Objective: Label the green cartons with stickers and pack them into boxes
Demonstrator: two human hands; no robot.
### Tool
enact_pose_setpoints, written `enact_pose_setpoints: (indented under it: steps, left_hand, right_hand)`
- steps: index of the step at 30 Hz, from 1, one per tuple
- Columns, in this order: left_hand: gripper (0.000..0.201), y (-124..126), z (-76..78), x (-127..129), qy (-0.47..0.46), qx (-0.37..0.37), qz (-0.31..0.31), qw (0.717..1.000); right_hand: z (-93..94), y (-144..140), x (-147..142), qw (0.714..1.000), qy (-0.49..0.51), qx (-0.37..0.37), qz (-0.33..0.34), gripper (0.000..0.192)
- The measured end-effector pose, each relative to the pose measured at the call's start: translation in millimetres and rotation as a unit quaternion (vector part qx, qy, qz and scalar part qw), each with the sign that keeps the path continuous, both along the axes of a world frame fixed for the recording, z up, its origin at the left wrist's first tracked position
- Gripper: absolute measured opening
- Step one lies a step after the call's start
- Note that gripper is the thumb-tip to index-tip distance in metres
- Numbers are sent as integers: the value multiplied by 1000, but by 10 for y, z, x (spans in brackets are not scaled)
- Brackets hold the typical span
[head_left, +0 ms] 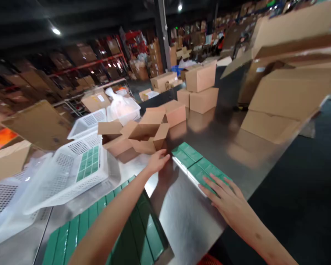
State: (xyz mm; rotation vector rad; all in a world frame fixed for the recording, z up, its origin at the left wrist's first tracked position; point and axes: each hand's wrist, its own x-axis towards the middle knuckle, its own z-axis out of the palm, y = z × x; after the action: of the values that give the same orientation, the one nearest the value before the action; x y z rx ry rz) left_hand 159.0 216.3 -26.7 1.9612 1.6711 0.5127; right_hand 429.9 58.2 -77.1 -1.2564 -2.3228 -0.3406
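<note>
A block of several flat green boxes (196,162) lies on the steel table (187,217). My left hand (157,162) touches the far left end of the block, fingers together and pointing right. My right hand (223,193) lies flat on the near right end, fingers spread. Just behind the left hand stands an open small cardboard carton (143,136) with its flaps up. A long row of more green boxes (105,228) runs under my left forearm at the bottom.
A white perforated basket (79,167) tipped on its side holds green boxes, with clear plastic bags at left. Closed small cartons (201,88) stand further back on the table. Large cardboard boxes (287,81) stack at right. The dark floor lies past the table's right edge.
</note>
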Motion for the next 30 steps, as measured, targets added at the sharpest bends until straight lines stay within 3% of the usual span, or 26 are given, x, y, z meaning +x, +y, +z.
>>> enact_pose_setpoints:
  steps: [4,7,10,13,15,18,23,30]
  left_hand:
    - [33,357,-67,541,-28,-3,19,999]
    - [31,374,-33,592,-25,-19,8,999]
    - [30,233,73,313,7,-38,-5,999]
    - [27,29,210,-147,69,-74,-10,995]
    - [24,-128,269,-435,114,-95,6,989]
    - [29,-355,277,-719,158,-96,39,982]
    - [36,-565,278,-817,200,-72,52,976]
    - [35,-398,391,-714,306,-93,61,946]
  right_hand:
    - [-162,348,237,998,-18,65,15,59]
    - [-283,410,192,998,-22,59,28,62]
    - [-424,234,-73,999,4,20,51,64]
    - [-477,-40,-525,989,60,-99,96,76]
    - [-414,-185,-833,965,88,-198,146,80]
    - [-215,-288,-1158,925,104,-298,213,71]
    - [43,-346,-1299,892,185,-367,187,78]
    - [-16,-402,-1276,893,240,-336,181,77]
